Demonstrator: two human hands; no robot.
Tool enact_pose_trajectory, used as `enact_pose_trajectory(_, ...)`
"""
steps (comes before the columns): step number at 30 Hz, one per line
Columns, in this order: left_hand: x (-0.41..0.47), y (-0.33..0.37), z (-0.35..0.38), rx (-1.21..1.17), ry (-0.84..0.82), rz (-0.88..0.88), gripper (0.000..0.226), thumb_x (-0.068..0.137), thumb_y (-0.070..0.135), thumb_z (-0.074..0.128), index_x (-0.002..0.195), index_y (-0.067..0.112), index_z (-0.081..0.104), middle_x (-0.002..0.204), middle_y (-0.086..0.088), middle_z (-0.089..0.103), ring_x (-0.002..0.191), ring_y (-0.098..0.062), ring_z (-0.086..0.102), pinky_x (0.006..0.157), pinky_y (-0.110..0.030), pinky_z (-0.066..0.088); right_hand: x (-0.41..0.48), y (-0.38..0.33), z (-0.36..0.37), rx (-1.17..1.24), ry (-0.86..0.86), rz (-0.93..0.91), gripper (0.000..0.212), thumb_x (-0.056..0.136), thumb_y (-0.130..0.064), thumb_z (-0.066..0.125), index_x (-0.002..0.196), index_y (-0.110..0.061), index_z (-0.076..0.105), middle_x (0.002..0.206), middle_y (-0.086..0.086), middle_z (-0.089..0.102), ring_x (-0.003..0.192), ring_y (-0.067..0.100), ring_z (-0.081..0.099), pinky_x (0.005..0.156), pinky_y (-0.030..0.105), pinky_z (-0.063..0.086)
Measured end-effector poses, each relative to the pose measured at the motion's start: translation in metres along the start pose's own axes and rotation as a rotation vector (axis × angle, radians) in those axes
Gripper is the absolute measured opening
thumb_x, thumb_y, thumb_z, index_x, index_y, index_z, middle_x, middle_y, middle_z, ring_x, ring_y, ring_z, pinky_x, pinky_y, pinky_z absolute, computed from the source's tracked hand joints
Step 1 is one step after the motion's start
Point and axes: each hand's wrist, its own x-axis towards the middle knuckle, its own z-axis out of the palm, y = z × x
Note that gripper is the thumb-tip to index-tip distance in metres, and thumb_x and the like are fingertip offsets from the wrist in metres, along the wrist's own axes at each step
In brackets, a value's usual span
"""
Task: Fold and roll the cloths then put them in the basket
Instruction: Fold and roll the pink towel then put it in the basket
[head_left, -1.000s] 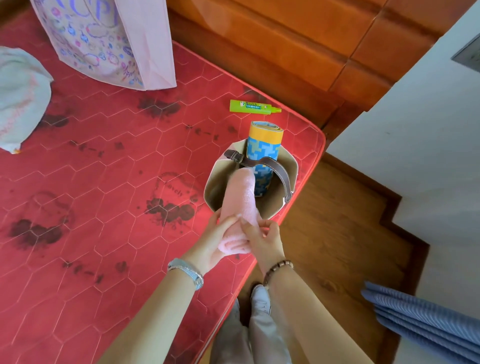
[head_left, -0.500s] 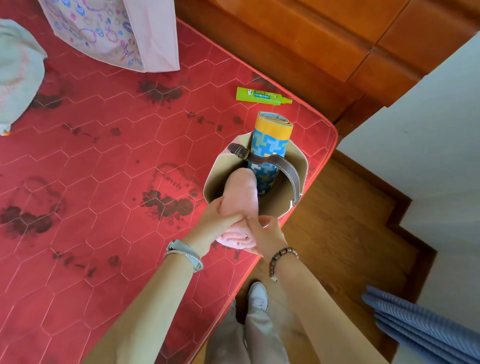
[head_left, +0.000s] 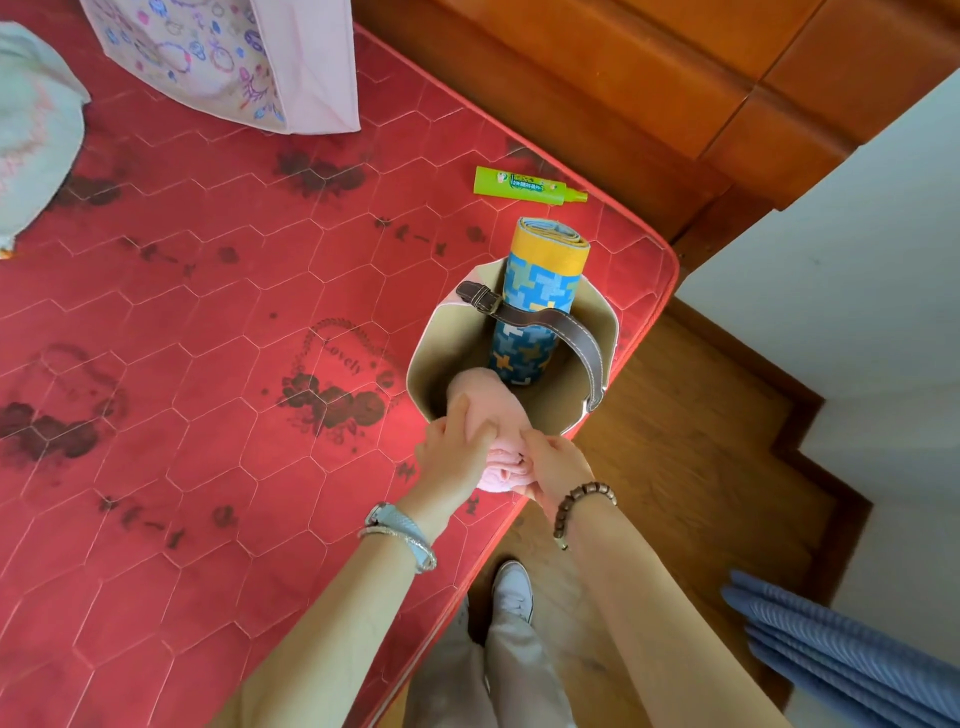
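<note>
A beige basket (head_left: 597, 332) with a brown leather strap stands at the corner of the red mattress. Inside it a rolled blue-and-yellow patterned cloth (head_left: 540, 306) stands upright and sticks out above the rim. A rolled pink cloth (head_left: 491, 410) leans over the near rim, its far end down inside the basket. My left hand (head_left: 454, 457) grips the roll from the left, and my right hand (head_left: 553, 467) holds its near end from the right.
A green tube (head_left: 524, 186) lies on the red mattress (head_left: 208, 364) behind the basket. A pink patterned bag (head_left: 244, 57) stands at the back, a pale bundled cloth (head_left: 31, 130) far left. Wooden floor, a white wall and blue striped fabric (head_left: 841, 654) lie to the right.
Both hands have pushed the pink roll forward and deeper into the basket. Less of the roll shows outside the rim now.
</note>
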Motion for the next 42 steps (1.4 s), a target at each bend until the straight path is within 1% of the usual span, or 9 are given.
enact_pose_trajectory(9,0.000,0.004,-0.024,-0.143,-0.006,0.046,0.045,0.101,0.039,0.043,0.139,0.016,0.053,0.145,-0.009,0.050,0.135,-0.027,0.043,0.115,-0.036,0.028,-0.010,0.001,-0.005,0.070,-0.025,-0.032,0.027,0.094,-0.034,0.056,0.117,-0.019,0.056,0.110,0.006,0.060,0.100,0.025,0.065,0.079,0.037,0.059)
enact_pose_trajectory(12,-0.012,-0.003,-0.028,-0.330,-0.016,0.181,0.024,0.103,0.016,0.047,0.119,0.024,0.063,0.122,0.020,0.061,0.110,0.010,0.054,0.089,-0.002,0.037,-0.017,0.001,-0.009,0.023,-0.005,-0.114,0.023,0.095,-0.036,0.055,0.117,-0.031,0.057,0.107,0.001,0.061,0.098,0.028,0.067,0.079,0.039,0.060)
enact_pose_trajectory(14,-0.020,-0.007,-0.026,-0.371,-0.052,0.230,0.024,0.103,0.016,0.047,0.119,0.026,0.062,0.112,0.025,0.061,0.094,0.022,0.053,0.075,0.005,0.036,-0.019,0.004,-0.011,-0.006,0.012,-0.184,0.022,0.096,-0.036,0.053,0.117,-0.034,0.058,0.105,-0.001,0.063,0.094,0.029,0.070,0.081,0.043,0.061)
enact_pose_trajectory(18,-0.021,-0.016,-0.017,-0.365,-0.038,0.260,0.029,0.103,0.023,0.048,0.131,0.023,0.058,0.126,0.011,0.055,0.105,0.013,0.050,0.078,0.004,0.036,-0.021,0.006,-0.009,0.006,0.011,-0.179,0.021,0.097,-0.036,0.050,0.116,-0.037,0.060,0.112,-0.001,0.061,0.102,0.027,0.066,0.082,0.041,0.060)
enact_pose_trajectory(22,-0.019,-0.018,-0.014,-0.420,-0.002,0.258,0.025,0.101,0.022,0.053,0.123,0.021,0.064,0.129,0.003,0.061,0.121,-0.008,0.054,0.094,-0.014,0.042,-0.023,0.006,-0.010,0.032,0.012,-0.127,0.017,0.097,-0.033,0.047,0.097,-0.043,0.060,0.113,0.009,0.064,0.091,0.026,0.065,0.081,0.044,0.058)
enact_pose_trajectory(25,-0.018,-0.016,-0.015,-0.501,0.026,0.189,0.028,0.100,0.023,0.054,0.125,0.019,0.064,0.122,0.002,0.064,0.115,-0.012,0.060,0.100,-0.037,0.050,-0.025,0.008,-0.016,0.010,0.021,-0.188,0.021,0.099,-0.029,0.043,0.102,-0.037,0.062,0.102,0.009,0.067,0.079,0.025,0.060,0.077,0.043,0.058)
enact_pose_trajectory(29,-0.026,-0.012,-0.015,-0.555,-0.012,0.121,0.030,0.102,0.030,0.050,0.129,0.022,0.059,0.121,0.005,0.062,0.110,-0.009,0.061,0.094,-0.039,0.055,-0.030,0.008,-0.023,-0.045,0.018,-0.237,0.022,0.102,-0.032,0.037,0.114,-0.030,0.056,0.092,-0.005,0.060,0.075,0.015,0.059,0.062,0.028,0.053)
enact_pose_trajectory(37,-0.045,-0.006,-0.025,-0.611,0.051,0.099,0.033,0.103,0.034,0.036,0.131,0.035,0.054,0.128,0.014,0.054,0.130,-0.012,0.047,0.111,-0.037,0.036,-0.052,0.003,-0.025,0.043,0.061,-0.292,0.039,0.098,-0.042,0.039,0.130,-0.030,0.059,0.132,0.003,0.059,0.118,0.025,0.057,0.101,0.047,0.048)
enact_pose_trajectory(42,-0.072,0.008,-0.046,-0.680,0.073,0.127,0.045,0.104,0.041,0.031,0.144,0.028,0.048,0.151,0.002,0.042,0.139,-0.014,0.039,0.115,-0.038,0.029,-0.086,-0.010,-0.028,0.104,0.027,-0.357,0.026,0.099,-0.042,0.038,0.104,-0.046,0.063,0.132,0.002,0.058,0.124,0.024,0.053,0.108,0.050,0.041)
